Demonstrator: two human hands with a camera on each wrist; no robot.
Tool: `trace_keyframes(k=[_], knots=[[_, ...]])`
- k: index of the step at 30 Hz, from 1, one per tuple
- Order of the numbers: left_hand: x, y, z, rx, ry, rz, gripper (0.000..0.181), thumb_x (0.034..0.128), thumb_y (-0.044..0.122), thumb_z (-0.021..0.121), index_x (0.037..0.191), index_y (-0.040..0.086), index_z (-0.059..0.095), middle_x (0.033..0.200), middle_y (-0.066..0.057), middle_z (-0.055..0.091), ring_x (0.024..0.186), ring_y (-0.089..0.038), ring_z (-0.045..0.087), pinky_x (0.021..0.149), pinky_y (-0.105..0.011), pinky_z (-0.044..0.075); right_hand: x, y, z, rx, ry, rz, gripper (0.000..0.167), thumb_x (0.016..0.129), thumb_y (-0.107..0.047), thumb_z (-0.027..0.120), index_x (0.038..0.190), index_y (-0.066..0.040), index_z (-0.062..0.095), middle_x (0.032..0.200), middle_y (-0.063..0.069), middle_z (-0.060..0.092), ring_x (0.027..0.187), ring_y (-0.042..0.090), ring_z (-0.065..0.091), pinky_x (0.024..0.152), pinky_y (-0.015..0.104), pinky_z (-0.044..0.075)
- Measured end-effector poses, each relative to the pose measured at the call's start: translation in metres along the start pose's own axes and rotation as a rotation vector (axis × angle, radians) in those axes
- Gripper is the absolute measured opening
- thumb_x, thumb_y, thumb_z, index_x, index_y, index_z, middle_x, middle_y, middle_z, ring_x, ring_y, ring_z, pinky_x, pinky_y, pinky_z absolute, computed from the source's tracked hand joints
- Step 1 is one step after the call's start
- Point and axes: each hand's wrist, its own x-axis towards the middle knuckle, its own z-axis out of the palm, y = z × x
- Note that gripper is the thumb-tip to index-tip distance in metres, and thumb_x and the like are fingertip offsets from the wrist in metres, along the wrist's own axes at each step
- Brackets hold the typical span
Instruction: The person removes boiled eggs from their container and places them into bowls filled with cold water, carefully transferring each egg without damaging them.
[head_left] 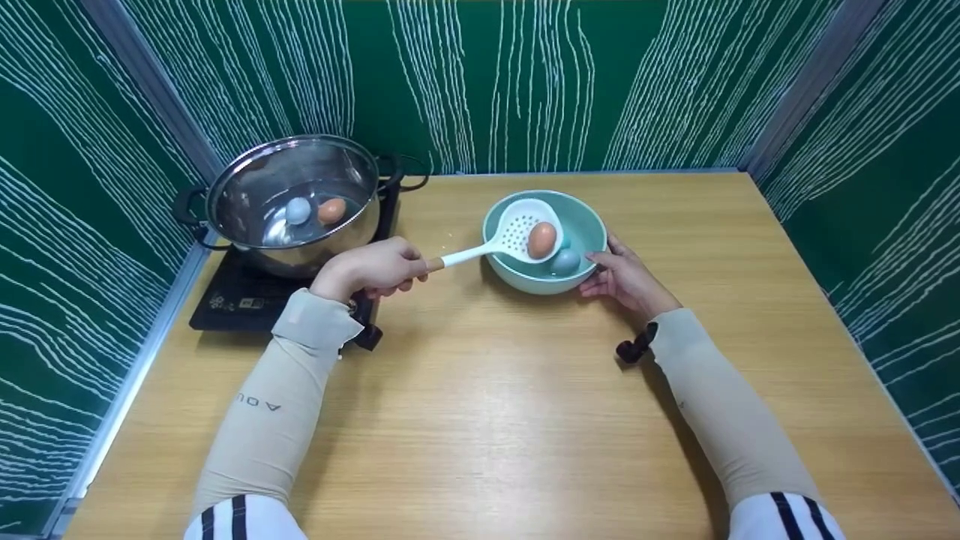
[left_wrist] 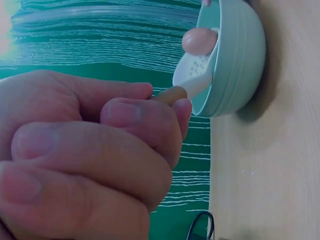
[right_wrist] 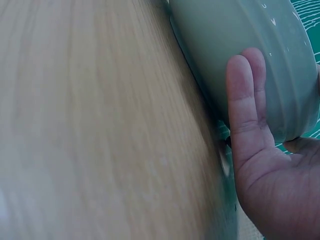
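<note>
My left hand (head_left: 382, 266) grips the wooden handle (left_wrist: 171, 95) of a white slotted skimmer (head_left: 516, 234). A brown egg (head_left: 541, 240) rests in the skimmer's head, which is over the inside of a light green bowl (head_left: 517, 280). Inside that bowl, a pale blue egg (head_left: 565, 262) lies partly behind the skimmer. At the bowl's right side my right hand (head_left: 621, 279) holds it, thumb at the rim and fingers along the outer wall. In the right wrist view two fingers (right_wrist: 242, 100) lie straight against the bowl; its contents are hidden there.
A steel pot (head_left: 300, 259) with black handles stands on a black induction cooker (head_left: 238, 296) at the left. A pale blue egg (head_left: 298, 211) and a brown egg (head_left: 331, 211) lie in it. Green patterned panels (head_left: 465, 90) enclose the wooden table (head_left: 495, 420) at the back and sides.
</note>
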Motion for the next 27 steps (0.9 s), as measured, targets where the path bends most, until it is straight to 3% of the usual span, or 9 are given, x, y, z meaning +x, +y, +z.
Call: trace_keyframes(k=[14, 27], knots=[[-0.002, 0.02, 0.003, 0.135, -0.005, -0.014, 0.032, 0.1161, 0.036, 0.052, 0.12, 0.009, 0.069, 0.086, -0.002, 0.054, 0.059, -0.015, 0.043, 0.052, -0.026, 0.038, 0.001, 0.0, 0.0, -0.004, 0.024, 0.024, 0.078, 0.117, -0.023, 0.049, 0.175, -0.035, -0.001, 0.101, 0.008, 0.071, 0.073, 0.02, 0.078, 0.077, 0.035, 0.067], [-0.001, 0.032, 0.01, 0.338, 0.102, 0.025, 0.032, 0.1138, 0.036, 0.056, 0.117, 0.01, 0.076, 0.075, 0.0, 0.047, 0.062, -0.018, 0.043, 0.054, -0.031, 0.035, 0.002, 0.001, -0.001, 0.011, 0.022, 0.029, 0.082, 0.116, -0.024, 0.052, 0.175, -0.035, -0.005, 0.1, 0.006, 0.072, 0.07, 0.019, 0.077, 0.075, 0.035, 0.067]])
